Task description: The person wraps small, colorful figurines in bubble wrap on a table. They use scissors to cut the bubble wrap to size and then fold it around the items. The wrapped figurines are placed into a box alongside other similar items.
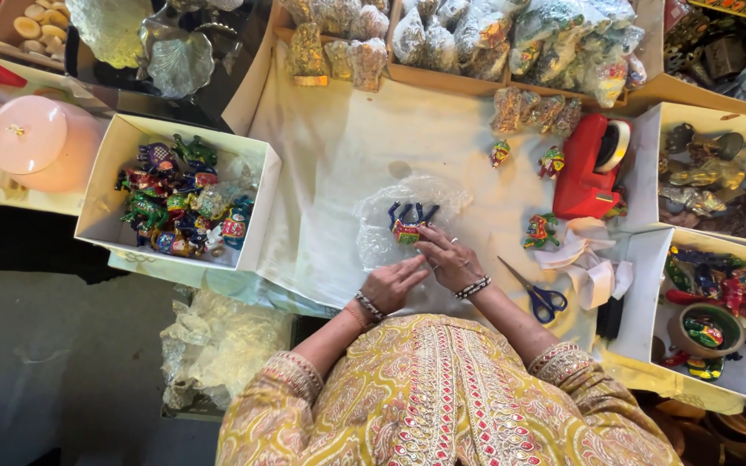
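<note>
Both hands rest on a small painted elephant figurine (409,227) lying on a sheet of clear bubble wrap (407,216) in the middle of the white-covered desk (338,147). Her right hand (449,259) has its grip narrow, fingertips pinching the wrap beside the figurine, which lies on its side, blue legs pointing to twelve o'clock. Her left hand (390,283) lies nearly flat with loose fingers, pressing the wrap's near edge; it clasps nothing that I can make out.

At nine o'clock from the hands stands a white box (118,155) of bright unwrapped figurines, and beyond it a round pink lidded tub (32,138). At three o'clock sits a red tape dispenser (587,164), with blue-handled scissors (539,293) at four o'clock and loose white paper strips (589,259) between them. Three more little figurines (542,229) lie bare near the dispenser. Along twelve o'clock run cardboard trays of wrapped bundles (511,34). Two more white boxes (649,285) sit at the far right.
</note>
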